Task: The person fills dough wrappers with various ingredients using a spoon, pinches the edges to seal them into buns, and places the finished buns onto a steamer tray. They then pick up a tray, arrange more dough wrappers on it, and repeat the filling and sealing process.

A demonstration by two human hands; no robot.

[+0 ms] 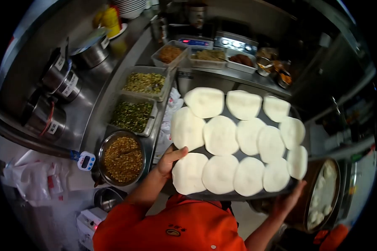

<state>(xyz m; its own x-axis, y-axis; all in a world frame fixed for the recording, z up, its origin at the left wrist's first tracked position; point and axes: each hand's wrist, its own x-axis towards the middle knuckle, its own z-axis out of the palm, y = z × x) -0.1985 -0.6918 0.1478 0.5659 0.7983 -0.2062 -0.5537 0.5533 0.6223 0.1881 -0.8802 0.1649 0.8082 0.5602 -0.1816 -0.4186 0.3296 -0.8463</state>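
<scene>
Both hands carry a dark tray point(229, 113) in front of my orange shirt. Several thin, flat white dough rounds point(221, 135) lie on it in rough rows, some overlapping and some reaching past the tray's edge. My left hand point(170, 161) is closed on the tray's left side, its thumb on top against a dough round. At the lower right corner my right hand point(290, 198) grips the tray from the side and below; its fingers are partly hidden under it.
Left of the tray, a steel bowl of chopped brown filling point(122, 159), a tub of green filling point(132, 116) and a tub of yellowish filling point(145, 83) line the counter. A round steamer point(322, 194) with white buns stands at right. A digital timer point(86, 160) hangs at left.
</scene>
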